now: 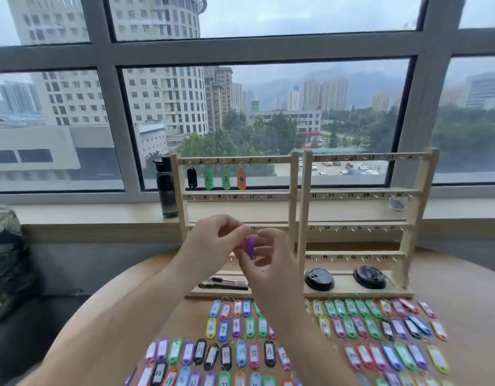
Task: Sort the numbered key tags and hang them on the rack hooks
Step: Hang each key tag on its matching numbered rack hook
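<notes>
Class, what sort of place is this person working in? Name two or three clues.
Probably an upper-floor office or workroom in a city: the big window looks down on tower blocks, and a wooden rack with numbered hooks stands on a round table covered with numbered key tags.

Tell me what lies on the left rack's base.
Two pens lie on the base; the right hand covers the base's right part, so anything there is hidden.
</notes>
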